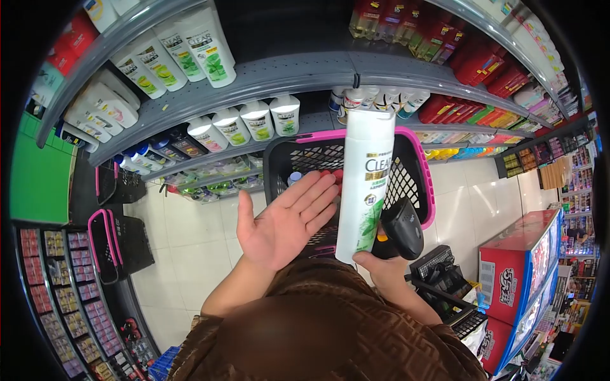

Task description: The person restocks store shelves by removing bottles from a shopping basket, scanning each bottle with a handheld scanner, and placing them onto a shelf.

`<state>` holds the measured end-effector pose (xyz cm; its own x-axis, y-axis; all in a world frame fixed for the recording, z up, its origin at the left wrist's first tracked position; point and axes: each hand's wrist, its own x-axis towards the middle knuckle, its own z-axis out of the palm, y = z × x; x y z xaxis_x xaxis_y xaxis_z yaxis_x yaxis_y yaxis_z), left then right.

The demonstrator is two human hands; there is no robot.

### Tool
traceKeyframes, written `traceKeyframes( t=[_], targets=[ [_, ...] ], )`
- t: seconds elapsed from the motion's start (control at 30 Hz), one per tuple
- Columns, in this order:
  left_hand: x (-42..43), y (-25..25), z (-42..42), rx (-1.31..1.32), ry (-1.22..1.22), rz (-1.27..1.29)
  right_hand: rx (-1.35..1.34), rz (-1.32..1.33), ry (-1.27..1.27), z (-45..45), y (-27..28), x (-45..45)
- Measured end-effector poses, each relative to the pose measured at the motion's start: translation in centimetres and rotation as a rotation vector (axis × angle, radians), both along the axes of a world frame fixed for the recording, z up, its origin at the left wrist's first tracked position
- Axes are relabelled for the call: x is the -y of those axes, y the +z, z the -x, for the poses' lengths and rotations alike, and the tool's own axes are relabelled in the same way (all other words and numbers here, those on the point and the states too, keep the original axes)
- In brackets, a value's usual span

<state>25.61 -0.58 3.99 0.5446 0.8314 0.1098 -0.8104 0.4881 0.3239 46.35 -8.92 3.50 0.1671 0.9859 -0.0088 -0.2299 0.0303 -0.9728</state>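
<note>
My left hand point(283, 225) is palm up with its fingers stretched out, holding nothing, over the near left part of a black basket with a pink rim point(427, 184). My right hand point(384, 270) grips the bottom of a tall white CLEAR bottle point(365, 184), which stands upright over the basket. A black handheld device point(403, 228) is by the same hand, against the bottle's right side; how it is held is partly hidden. Inside the basket, a bottle with a bluish cap point(294, 178) and something red show behind my left hand.
Curved grey shelves point(254, 79) with white CLEAR bottles point(211, 54) and red packs point(480, 63) run across the front. More black baskets point(127, 244) stand at the left. A red and blue freezer point(521, 273) is at the right, near a black rack point(445, 276).
</note>
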Motion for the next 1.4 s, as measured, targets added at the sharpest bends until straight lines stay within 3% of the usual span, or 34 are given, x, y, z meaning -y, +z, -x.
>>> traceKeyframes(
  t=[0.07, 0.13, 0.2, 0.27, 0.33, 0.4, 0.43, 0.53, 0.57, 0.7, 0.97, 1.07, 1.4],
  targets=[
    [0.0, 0.1, 1.8, 0.025, 0.005, -0.002, -0.116, -0.043, -0.022, 1.8, 1.2, -0.5],
    [0.2, 0.6, 3.3, 0.049, 0.010, -0.003, -0.057, -0.058, -0.037, 3.2, 1.0, -0.4],
    [0.5, 1.4, 4.1, -0.591, 0.107, -0.145, 0.002, -0.076, -0.063, 4.8, 0.4, -0.7],
    [1.5, 0.2, 4.8, -0.644, 0.122, -0.437, 0.124, 0.054, 0.008, 6.5, -0.1, -0.7],
    [2.2, -0.1, 5.1, -0.643, 0.203, -0.346, 0.222, -0.007, -0.035, 8.6, -0.1, -0.9],
    [1.7, -1.3, 6.8, -0.503, 0.187, -0.035, 0.606, -0.274, 0.073, 9.6, -1.6, -0.4],
    [0.9, -0.9, 8.4, -0.487, 0.098, 0.140, 0.987, -0.351, 0.096, 9.4, -1.9, 0.9],
    [-1.3, -2.3, 12.2, -0.341, -0.043, 0.241, 0.976, -0.474, 0.103, 12.0, -0.5, 0.5],
    [-1.6, -2.2, 13.0, -0.345, -0.032, 0.280, 0.797, -0.361, 0.048, 13.9, 0.8, 0.3],
    [-2.0, -2.6, 16.7, -0.249, -0.081, 0.230, 0.693, -0.207, 0.205, 16.8, 0.5, 0.1],
    [-2.7, -4.4, 21.3, -0.177, -0.247, -0.009, 0.758, -0.202, 0.336, 19.6, 1.7, -0.9],
    [-2.5, -4.3, 21.8, -0.288, -0.178, -0.027, 0.790, -0.213, 0.386, 20.0, 1.5, -1.5],
    [-1.9, -4.1, 22.6, -0.216, -0.206, -0.003, 0.810, -0.197, 0.378, 19.9, 2.0, -2.1]
  ],
)
